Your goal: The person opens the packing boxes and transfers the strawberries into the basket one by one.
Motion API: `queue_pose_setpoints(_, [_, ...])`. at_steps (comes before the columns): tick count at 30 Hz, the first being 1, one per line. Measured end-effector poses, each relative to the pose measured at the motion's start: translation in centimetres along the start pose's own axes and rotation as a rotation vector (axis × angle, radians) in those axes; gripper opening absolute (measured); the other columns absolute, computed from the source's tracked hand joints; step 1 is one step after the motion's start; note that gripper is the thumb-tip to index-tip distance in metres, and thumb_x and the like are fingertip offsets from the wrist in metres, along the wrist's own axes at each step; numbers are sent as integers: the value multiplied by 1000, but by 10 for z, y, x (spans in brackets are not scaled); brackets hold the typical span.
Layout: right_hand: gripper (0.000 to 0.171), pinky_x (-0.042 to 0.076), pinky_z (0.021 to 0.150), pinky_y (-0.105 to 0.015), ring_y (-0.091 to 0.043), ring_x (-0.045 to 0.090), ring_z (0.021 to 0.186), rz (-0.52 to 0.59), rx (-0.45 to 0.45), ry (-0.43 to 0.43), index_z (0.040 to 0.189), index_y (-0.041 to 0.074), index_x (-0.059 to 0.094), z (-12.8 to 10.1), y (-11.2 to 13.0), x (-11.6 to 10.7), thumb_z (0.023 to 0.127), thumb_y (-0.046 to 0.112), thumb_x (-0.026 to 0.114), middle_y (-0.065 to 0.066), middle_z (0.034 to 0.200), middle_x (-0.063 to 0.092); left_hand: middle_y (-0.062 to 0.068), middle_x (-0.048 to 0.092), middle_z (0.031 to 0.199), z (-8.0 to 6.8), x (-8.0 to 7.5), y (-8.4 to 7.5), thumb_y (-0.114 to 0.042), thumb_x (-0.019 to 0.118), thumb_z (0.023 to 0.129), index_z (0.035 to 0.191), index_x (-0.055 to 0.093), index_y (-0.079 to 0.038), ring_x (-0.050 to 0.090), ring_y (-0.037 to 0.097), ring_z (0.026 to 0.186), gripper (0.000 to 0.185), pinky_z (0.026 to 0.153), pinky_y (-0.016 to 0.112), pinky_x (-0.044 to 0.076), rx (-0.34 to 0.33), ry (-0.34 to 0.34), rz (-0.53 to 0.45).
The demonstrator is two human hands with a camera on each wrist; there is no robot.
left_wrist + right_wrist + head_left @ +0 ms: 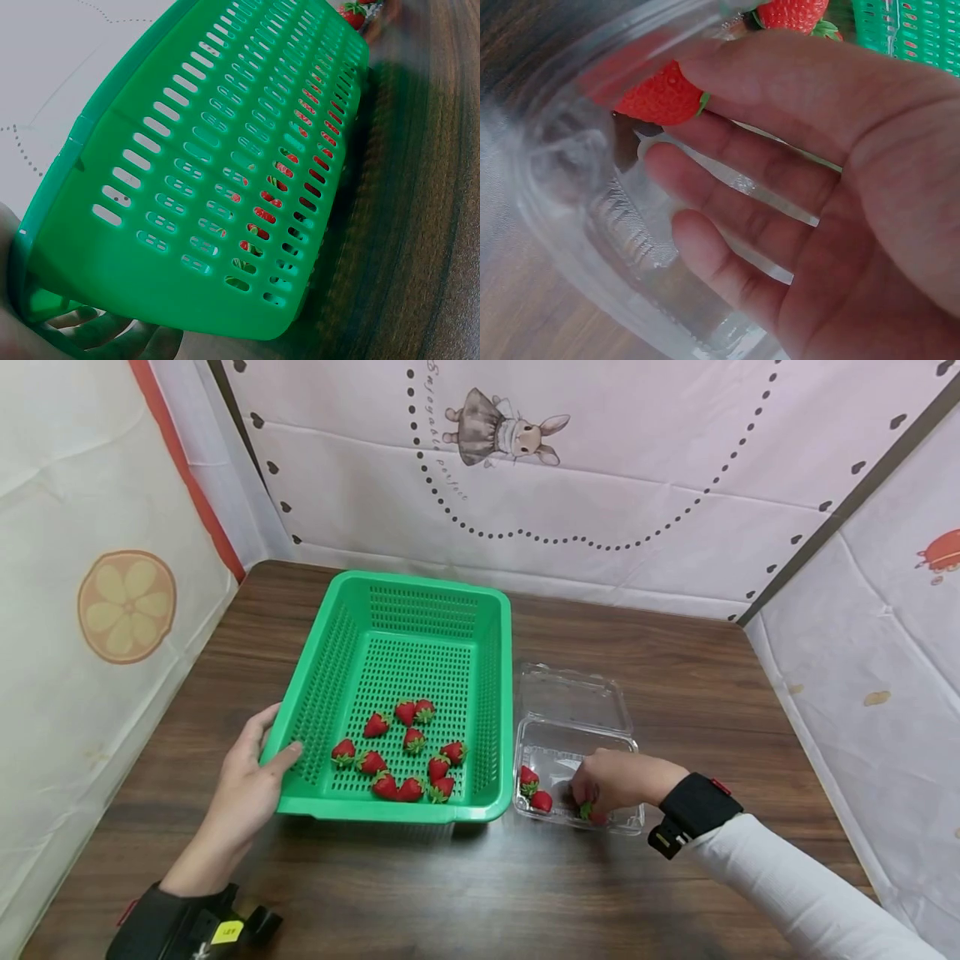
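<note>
My left hand (243, 781) grips the left rim of a green plastic basket (390, 812), thumb over the rim and fingers on the outer side. Several red strawberries (371, 762) with green leaves lie in the basket's near half. To its right, an open clear plastic box (557, 758) stands with its lid folded back. Inside that box, my right hand (626, 777) pinches a strawberry (660, 97) between thumb and forefinger; the other fingers are loosely bent. Two more strawberries (535, 790) sit at the box's left side.
The box's clear lid (573, 700) lies toward the back of the dark wooden table (465, 893). Printed cloth walls (615, 468) close off the back and both sides. The basket's right wall stands close beside the box.
</note>
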State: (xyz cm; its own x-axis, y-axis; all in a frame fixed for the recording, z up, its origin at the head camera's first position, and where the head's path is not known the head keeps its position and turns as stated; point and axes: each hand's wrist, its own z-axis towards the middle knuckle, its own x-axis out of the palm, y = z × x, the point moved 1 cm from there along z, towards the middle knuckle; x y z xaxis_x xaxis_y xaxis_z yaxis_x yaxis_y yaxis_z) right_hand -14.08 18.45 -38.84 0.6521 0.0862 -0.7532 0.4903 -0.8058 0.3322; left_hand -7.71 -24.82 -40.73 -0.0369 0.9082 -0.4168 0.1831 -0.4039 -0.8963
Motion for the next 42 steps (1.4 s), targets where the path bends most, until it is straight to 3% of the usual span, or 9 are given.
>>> queue_pose_setpoints(11, [13,48,66,-25,-7,55,71,-47,-72,-134,96,11,74,16,11,-11,83,9,72,4,87,68,16,29,157,0,1,1,-30,38,105,157,9,-18,38,34,136,60,84,18,43,-2,-1,-18])
queue_pose_setpoints(16, [15,51,71,-27,-8,59,77,-73,-81,-196,103,11,70,27,17,-9,88,14,67,0,92,69,15,28,158,0,1,1,-31,38,105,157,8,-18,37,34,137,61,87,24,43,-16,2,-16])
queue_pose_setpoints(19, [27,53,78,-33,-15,64,90,-58,-74,-183,116,10,66,30,20,-7,89,14,66,-7,108,68,15,27,158,0,2,1,-31,38,105,157,8,-18,36,34,138,62,91,30,43,-18,3,-21])
queue_pose_setpoints(22, [44,52,86,-39,-22,63,105,-65,-56,-146,130,13,59,28,22,-7,87,15,69,-12,132,57,15,27,158,0,2,1,-31,38,105,157,8,-18,36,33,138,61,93,35,43,-15,-1,-19])
queue_pose_setpoints(25, [55,51,89,-42,-25,60,112,-80,-49,-118,136,17,54,26,25,-8,84,21,74,-13,144,46,15,28,158,0,1,1,-30,38,105,157,8,-18,36,33,138,61,92,32,43,-13,-5,-18])
queue_pose_setpoints(27, [58,51,90,-42,-25,59,112,-78,-56,-112,136,17,54,26,26,-9,83,26,76,-12,144,45,14,28,158,0,1,1,-30,38,105,157,8,-18,36,33,138,61,92,31,43,-14,-5,-17])
queue_pose_setpoints(33, [57,51,89,-40,-23,60,111,-84,-131,-152,131,16,60,22,26,-7,79,29,80,-8,135,52,15,26,158,0,2,1,-27,38,105,157,7,-17,35,34,139,61,99,50,39,-9,-1,-43])
queue_pose_setpoints(36, [52,52,89,-37,-21,60,111,-100,-201,-205,126,16,63,19,24,-4,78,26,81,-7,131,54,15,27,158,0,2,0,-28,38,105,157,7,-17,36,33,138,61,97,45,41,-5,-1,-30])
queue_pose_setpoints(42, [41,52,90,-35,-18,59,111,-105,-311,-250,119,22,68,19,21,3,80,22,80,-5,128,55,16,31,156,0,1,0,-26,39,104,157,9,-15,40,34,135,61,85,22,43,14,-4,-15])
